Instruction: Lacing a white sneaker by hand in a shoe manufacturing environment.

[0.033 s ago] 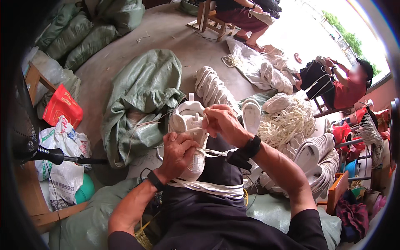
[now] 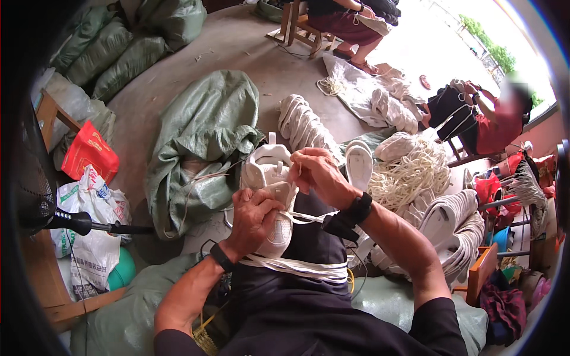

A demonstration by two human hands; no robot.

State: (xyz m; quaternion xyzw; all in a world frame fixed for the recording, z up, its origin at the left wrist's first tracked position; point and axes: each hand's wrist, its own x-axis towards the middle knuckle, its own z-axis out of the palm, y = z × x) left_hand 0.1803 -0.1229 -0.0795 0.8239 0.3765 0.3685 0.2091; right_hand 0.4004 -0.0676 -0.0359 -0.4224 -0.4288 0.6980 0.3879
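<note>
A white sneaker (image 2: 278, 234) rests on my dark-trousered thigh, its toe toward me and its tongue and padded collar facing away. My left hand (image 2: 256, 216) is closed over its side and lacing area, steadying it. On the other side of the shoe's opening, my right hand (image 2: 317, 175) is pinched, with what looks like the thin end of a shoelace between thumb and finger; the fingers partly hide it. A loose white lace (image 2: 306, 218) runs from the shoe toward my right wrist. Several more white laces (image 2: 297, 268) lie across my thigh.
A green woven sack (image 2: 202, 136) slumps ahead on the left. White shoes are stacked in a row (image 2: 306, 121), with a single shoe (image 2: 358, 166) beside my right hand. A heap of laces (image 2: 409, 175) lies at right. Two people sit farther off. A black fan pole (image 2: 113, 227) juts in from the left.
</note>
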